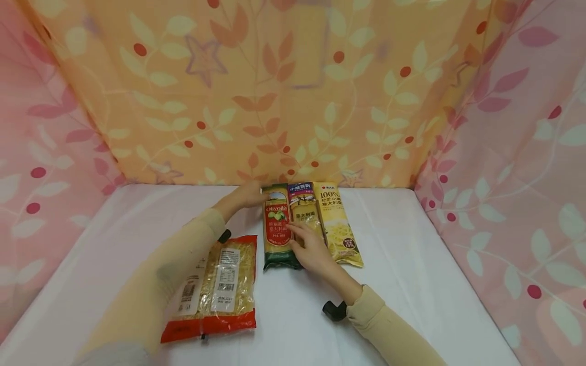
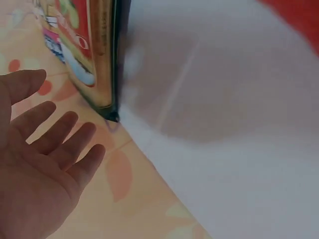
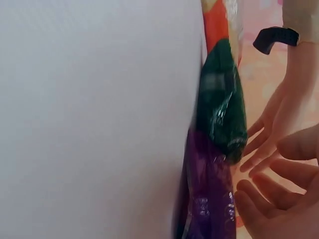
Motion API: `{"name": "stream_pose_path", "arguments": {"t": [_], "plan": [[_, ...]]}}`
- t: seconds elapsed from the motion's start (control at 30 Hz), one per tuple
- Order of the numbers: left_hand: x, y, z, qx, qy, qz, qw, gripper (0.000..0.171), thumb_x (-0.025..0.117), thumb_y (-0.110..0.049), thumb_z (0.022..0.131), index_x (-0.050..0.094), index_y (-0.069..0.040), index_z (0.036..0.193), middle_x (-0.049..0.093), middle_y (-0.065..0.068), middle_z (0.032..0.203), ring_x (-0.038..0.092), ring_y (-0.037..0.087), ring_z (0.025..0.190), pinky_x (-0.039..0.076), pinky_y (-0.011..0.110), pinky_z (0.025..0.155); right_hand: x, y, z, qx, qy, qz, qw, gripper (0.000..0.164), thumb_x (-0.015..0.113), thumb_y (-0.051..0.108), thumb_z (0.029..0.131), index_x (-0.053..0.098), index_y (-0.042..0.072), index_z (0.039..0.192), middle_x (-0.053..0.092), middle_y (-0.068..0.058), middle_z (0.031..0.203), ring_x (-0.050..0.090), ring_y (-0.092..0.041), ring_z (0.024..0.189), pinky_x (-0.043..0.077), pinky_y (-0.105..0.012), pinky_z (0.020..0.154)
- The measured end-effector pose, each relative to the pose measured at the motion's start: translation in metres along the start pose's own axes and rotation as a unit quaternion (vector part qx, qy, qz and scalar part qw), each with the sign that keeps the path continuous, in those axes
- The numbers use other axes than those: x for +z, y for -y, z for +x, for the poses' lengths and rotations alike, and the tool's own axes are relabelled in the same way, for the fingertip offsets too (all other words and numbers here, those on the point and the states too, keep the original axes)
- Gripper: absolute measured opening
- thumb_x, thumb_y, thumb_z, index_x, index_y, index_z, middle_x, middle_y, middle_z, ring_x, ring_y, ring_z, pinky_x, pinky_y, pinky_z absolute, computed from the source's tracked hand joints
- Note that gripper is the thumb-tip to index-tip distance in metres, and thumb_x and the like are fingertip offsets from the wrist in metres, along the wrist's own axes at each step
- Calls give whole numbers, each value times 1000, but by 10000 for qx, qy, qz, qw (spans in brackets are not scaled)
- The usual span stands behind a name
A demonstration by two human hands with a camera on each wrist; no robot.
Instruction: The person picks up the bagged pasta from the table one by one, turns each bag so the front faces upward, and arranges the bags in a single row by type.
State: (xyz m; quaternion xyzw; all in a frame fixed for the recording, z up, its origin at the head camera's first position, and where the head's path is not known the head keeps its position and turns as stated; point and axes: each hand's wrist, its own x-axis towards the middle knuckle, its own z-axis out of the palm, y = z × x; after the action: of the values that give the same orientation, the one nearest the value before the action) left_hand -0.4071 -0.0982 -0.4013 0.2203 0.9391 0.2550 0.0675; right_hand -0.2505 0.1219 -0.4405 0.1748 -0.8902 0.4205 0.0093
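Three packs of pasta lie side by side at the back of the white table in the head view. A red and green Olivoila pack (image 1: 276, 231) is on the left, a gold pack with a purple top (image 1: 301, 203) in the middle, a yellow pack (image 1: 338, 223) on the right. My left hand (image 1: 249, 196) is at the Olivoila pack's far left corner; its fingers (image 2: 79, 137) are spread and loose in the left wrist view. Over the near part of the middle pack is my right hand (image 1: 315, 254), fingers loosely bent, gripping nothing. Whether it touches the packs is unclear.
A clear pasta pack with red ends (image 1: 247, 274) lies face down at the front left, partly behind my left sleeve (image 1: 160, 284). Patterned cloth walls (image 1: 256, 101) enclose the white tabletop (image 1: 293, 315) at the back and both sides.
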Motion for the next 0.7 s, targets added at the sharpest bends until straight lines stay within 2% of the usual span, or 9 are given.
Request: {"name": "stream_pose_path", "arguments": {"t": [0.1, 0.17, 0.27, 0.33, 0.53, 0.7], "plan": [[-9, -5, -21, 182, -105, -212, 9996, 52, 61, -21, 103, 53, 3, 149, 55, 25, 148, 61, 41, 124, 51, 52, 101, -1, 4, -11, -139, -176, 297, 9993, 44, 62, 4, 101, 60, 2, 145, 53, -12, 151, 62, -31, 121, 54, -44, 95], [-15, -9, -38, 224, -154, -398, 9988, 50, 60, -21, 104, 54, 1, 149, 55, 24, 148, 58, 42, 129, 52, 53, 100, -1, 6, -19, -240, -210, 503, 9982, 45, 63, 2, 100, 60, 1, 145, 54, -12, 150, 64, -29, 111, 55, -35, 86], [-24, -12, -63, 243, -298, -617, 9974, 49, 61, -20, 104, 55, -2, 149, 60, 23, 142, 63, 40, 122, 56, 51, 92, 0, 11, -29, -344, -167, 861, 9956, 47, 64, 0, 98, 58, -1, 145, 55, -15, 146, 65, -29, 108, 56, -29, 82], [-28, -12, -79, 285, -435, -582, 9969, 48, 62, -20, 104, 56, -3, 149, 62, 22, 137, 65, 37, 115, 57, 48, 87, 2, 15, -35, -347, -88, 1103, 9932, 49, 64, 0, 98, 57, -1, 146, 56, -17, 143, 66, -30, 112, 58, -28, 85], [-31, -6, -133, 307, -662, -462, 9963, 46, 64, -19, 104, 59, -3, 146, 64, 21, 125, 63, 30, 102, 54, 42, 80, 12, 26, -54, -71, 535, 1511, 9870, 54, 66, 1, 98, 51, 0, 150, 55, -18, 143, 66, -28, 112, 58, -28, 88], [-29, 8, -176, 320, -947, -362, 9943, 43, 66, -16, 102, 62, -1, 142, 65, 18, 118, 62, 24, 94, 50, 37, 73, 21, 36, -69, 265, 1165, 1763, 9771, 60, 68, 5, 98, 45, -1, 153, 52, -19, 148, 68, -23, 107, 58, -25, 80]]}}
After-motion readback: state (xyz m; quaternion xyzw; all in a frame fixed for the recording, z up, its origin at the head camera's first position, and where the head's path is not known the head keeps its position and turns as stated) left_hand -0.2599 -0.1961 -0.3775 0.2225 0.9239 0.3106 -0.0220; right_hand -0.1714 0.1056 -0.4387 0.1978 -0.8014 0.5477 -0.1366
